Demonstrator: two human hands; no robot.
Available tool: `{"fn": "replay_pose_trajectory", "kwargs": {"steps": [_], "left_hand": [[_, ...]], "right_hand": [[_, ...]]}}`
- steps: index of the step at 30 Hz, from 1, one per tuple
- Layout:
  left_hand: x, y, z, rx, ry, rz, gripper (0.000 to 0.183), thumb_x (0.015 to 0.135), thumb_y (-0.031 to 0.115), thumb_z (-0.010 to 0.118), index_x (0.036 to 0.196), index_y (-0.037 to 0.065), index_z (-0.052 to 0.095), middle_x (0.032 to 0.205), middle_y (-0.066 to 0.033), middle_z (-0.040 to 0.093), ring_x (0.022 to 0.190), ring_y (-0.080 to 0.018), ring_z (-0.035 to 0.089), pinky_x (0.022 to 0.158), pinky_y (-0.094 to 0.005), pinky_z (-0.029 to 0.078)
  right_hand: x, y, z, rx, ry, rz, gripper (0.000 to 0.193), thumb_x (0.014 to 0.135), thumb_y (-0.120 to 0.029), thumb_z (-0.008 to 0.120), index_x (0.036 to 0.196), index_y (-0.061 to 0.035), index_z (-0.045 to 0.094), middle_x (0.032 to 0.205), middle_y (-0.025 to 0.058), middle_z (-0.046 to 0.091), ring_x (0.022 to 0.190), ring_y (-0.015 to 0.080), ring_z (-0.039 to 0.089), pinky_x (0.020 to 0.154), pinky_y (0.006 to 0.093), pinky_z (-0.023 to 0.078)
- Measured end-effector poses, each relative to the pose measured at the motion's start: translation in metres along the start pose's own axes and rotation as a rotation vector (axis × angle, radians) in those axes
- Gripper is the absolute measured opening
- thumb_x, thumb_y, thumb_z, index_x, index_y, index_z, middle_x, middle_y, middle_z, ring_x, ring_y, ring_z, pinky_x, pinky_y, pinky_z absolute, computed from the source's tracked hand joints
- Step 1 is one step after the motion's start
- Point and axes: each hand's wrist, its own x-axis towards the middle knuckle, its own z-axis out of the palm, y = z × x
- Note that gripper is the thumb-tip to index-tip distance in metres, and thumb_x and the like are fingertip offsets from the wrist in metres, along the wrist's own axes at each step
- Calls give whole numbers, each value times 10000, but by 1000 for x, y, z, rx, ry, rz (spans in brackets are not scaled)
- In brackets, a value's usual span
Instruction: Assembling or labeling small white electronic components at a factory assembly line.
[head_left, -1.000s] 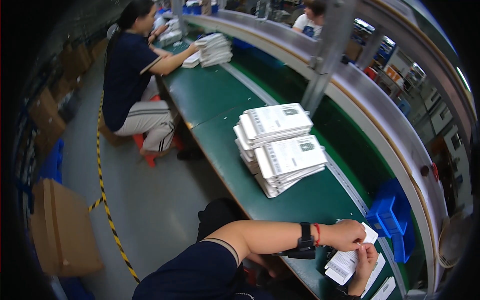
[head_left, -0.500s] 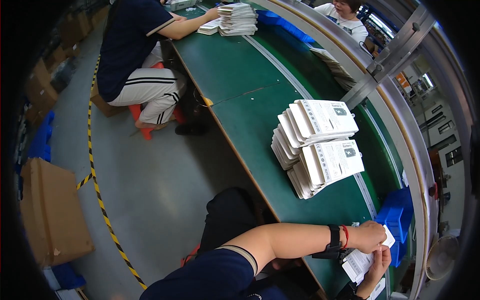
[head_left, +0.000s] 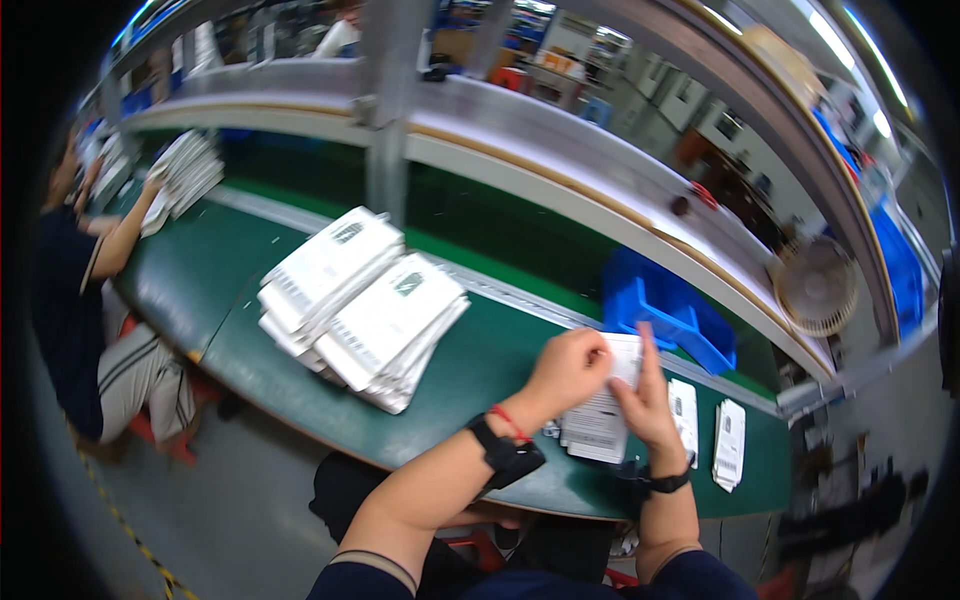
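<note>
Over the near side of the bench, both my hands are at a flat white carton [head_left: 597,428] with print on its face. My left hand [head_left: 568,375] is closed, its curled fingers at the carton's upper left edge. Along the right edge runs my right hand [head_left: 650,398], thumb on the printed face and fingers stretched upward, gripping it. Motion blur softens the fingertips. Just right of that hand lies another white carton [head_left: 684,415], with a small stack of white cartons [head_left: 729,445] farther right.
Two big stacks of white cartons, a left one [head_left: 335,262] and a right one [head_left: 400,310], stand on the green bench [head_left: 250,345]. Blue bins [head_left: 640,300] sit behind my hands, below a long shelf [head_left: 560,180] on a metal post [head_left: 388,150]. A co-worker [head_left: 75,280] sits at far left.
My view has swung to the right and levelled, so the bench now runs across the picture. Both hands stay at the carton; my right forearm and the cartons beside it now show more fully.
</note>
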Motion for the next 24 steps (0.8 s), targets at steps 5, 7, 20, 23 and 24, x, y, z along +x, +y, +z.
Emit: {"fn": "replay_pose_trajectory", "kwargs": {"steps": [5,7,20,23,24], "left_hand": [[0,-1,11,-16,-58,-117,74,810,59,648,807,-14,637,776,-27,588,601,-37,489,528,-196,400],[-4,0,11,-8,-83,-158,70,815,55,650,804,-14,639,775,-12,586,600,-22,470,528,-183,392],[-1,-5,7,-68,-94,-236,44,833,34,645,817,-7,638,777,8,591,657,-20,497,581,-173,413],[-10,-10,-3,-104,-23,-150,25,827,-2,631,802,1,631,792,-12,603,705,-57,548,632,-202,466],[-12,-10,-3,-28,-16,-121,9,813,1,631,805,4,630,794,-26,605,718,-68,562,638,-217,483]], "right_hand": [[-15,7,-2,607,-71,279,423,857,20,556,1269,42,463,1128,90,591,1024,129,563,888,269,447],[-22,8,0,653,-69,323,361,865,10,559,1221,41,510,1073,74,615,968,111,584,842,256,467],[-21,1,1,580,12,187,381,843,-7,542,1223,19,537,982,103,601,929,139,580,792,270,478],[-19,-4,12,361,8,14,336,822,-43,551,1150,25,575,943,125,606,874,181,595,740,297,477],[-20,-2,15,347,19,0,323,811,-54,552,1121,31,584,924,132,606,849,201,593,727,311,472]]}}
